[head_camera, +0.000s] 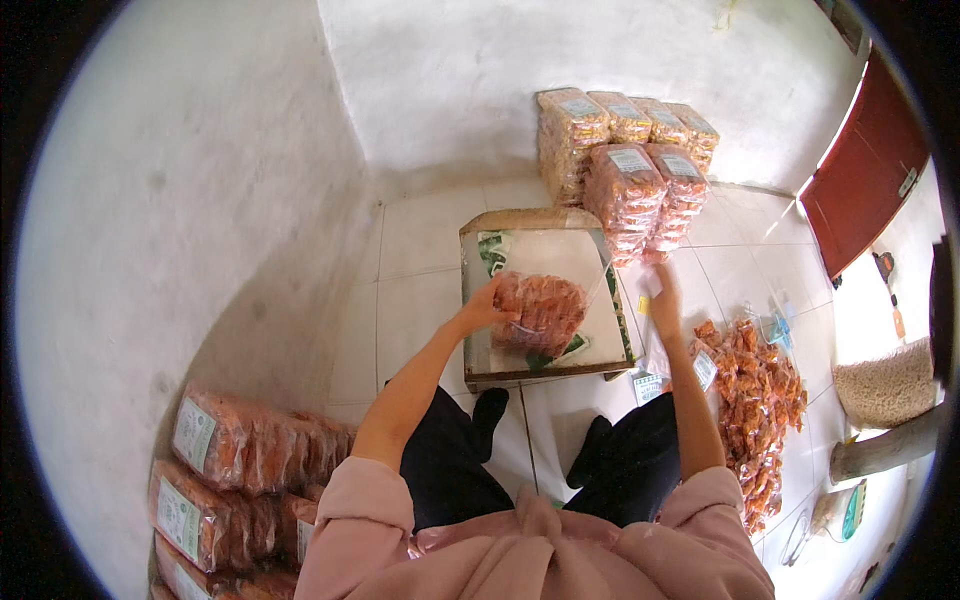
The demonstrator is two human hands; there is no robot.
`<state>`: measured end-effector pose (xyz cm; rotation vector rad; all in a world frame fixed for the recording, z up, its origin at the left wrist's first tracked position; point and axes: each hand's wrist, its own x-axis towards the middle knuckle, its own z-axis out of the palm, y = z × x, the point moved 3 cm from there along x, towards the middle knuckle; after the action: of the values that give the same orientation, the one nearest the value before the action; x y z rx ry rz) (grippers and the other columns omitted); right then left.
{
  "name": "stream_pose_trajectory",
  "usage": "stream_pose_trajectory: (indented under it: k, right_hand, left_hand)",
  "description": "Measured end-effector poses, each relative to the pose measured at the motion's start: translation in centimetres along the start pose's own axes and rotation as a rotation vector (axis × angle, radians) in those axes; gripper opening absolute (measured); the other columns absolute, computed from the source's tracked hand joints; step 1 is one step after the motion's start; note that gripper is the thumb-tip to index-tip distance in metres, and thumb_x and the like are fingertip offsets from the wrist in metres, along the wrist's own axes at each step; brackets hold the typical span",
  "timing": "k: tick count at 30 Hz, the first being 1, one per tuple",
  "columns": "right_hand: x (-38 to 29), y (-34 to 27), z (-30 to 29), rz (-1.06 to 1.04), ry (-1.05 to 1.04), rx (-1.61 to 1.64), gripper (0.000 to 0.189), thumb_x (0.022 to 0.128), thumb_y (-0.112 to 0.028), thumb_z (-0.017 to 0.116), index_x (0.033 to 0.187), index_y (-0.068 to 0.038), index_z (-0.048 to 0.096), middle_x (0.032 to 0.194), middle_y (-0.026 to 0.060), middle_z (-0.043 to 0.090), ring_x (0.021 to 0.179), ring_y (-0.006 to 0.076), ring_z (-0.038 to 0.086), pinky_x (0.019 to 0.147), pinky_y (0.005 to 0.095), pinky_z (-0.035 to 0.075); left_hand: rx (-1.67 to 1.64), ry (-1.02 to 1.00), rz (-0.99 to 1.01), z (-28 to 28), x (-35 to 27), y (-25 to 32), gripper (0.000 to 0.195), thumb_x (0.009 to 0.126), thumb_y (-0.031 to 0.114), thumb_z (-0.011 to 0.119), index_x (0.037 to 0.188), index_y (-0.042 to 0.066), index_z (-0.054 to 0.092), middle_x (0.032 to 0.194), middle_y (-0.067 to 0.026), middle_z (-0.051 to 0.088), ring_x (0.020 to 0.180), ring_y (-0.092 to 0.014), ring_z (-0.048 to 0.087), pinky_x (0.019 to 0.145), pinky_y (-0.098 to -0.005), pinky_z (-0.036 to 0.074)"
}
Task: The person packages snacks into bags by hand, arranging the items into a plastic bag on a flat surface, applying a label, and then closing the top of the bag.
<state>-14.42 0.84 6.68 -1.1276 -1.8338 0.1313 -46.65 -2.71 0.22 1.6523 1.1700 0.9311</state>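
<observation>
My left hand point(481, 307) grips the left side of a clear plastic bag packed with reddish-brown pieces point(541, 311). The bag is held over a low wooden stool point(555, 251) with a pale top and green printed labels stuck on it. Off the stool's right edge is my right hand point(663, 291), blurred, with something pale at its fingers that I cannot make out. A thin clear strip or bag edge runs from the bag towards the right. Near my right forearm are small loose packets of reddish-brown pieces point(750, 397), heaped on the floor.
Stacked filled bags point(630, 180) stand ahead by the wall, with paler bags point(574, 135) behind. More labelled bags point(225, 450) are piled at left. Printed labels point(648, 388) lie by my right knee. A red door point(862, 165), a beige mat point(889, 382) and a log-like post point(885, 444) are at right.
</observation>
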Motion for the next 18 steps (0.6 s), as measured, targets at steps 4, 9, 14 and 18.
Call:
stream_pose_trajectory:
  k: [4,9,14,18]
  right_hand:
    - [-5.1,-4.0,5.9,0.090,-0.467,0.340,0.072,0.074,-0.009,0.068,0.136,-0.009,0.031,0.138,0.0112,0.035,0.128,0.0273,0.032,0.106,0.0377,0.024]
    - [-4.2,-6.9,7.6,-0.080,-0.423,0.322,0.074,0.075,-0.019,0.068,0.136,-0.009,0.030,0.140,0.0113,0.032,0.130,0.0261,0.028,0.108,0.0409,0.018]
    - [-2.5,-8.7,8.5,-0.158,-0.481,0.276,0.071,0.076,-0.022,0.066,0.136,-0.009,0.030,0.139,0.0122,0.033,0.130,0.0262,0.028,0.108,0.0403,0.018]
    - [-2.2,-11.2,9.0,-0.237,-0.505,0.178,0.065,0.075,-0.018,0.067,0.132,-0.007,0.037,0.131,0.0135,0.044,0.125,0.0269,0.036,0.105,0.0377,0.025]
  left_hand:
    - [0.029,-0.031,-0.034,-1.7,-0.8,-2.2,0.085,0.066,0.015,0.078,0.134,0.008,0.028,0.106,-0.0091,0.055,0.097,-0.018,0.052,0.083,-0.0315,0.043]
    - [0.047,-0.018,0.003,-0.9,-0.6,-1.3,0.086,0.066,0.018,0.078,0.135,0.010,0.027,0.118,-0.0113,0.051,0.092,-0.019,0.054,0.079,-0.0319,0.042]
    - [0.116,-0.050,0.130,0.0,-0.8,-0.2,0.090,0.067,0.020,0.078,0.139,0.012,0.024,0.129,-0.0093,0.043,0.107,-0.020,0.047,0.091,-0.0321,0.038]
    - [-0.069,-0.046,0.129,-0.4,-1.0,-1.6,0.095,0.067,0.026,0.078,0.140,0.013,0.019,0.131,-0.0118,0.039,0.113,-0.023,0.040,0.097,-0.0368,0.032]
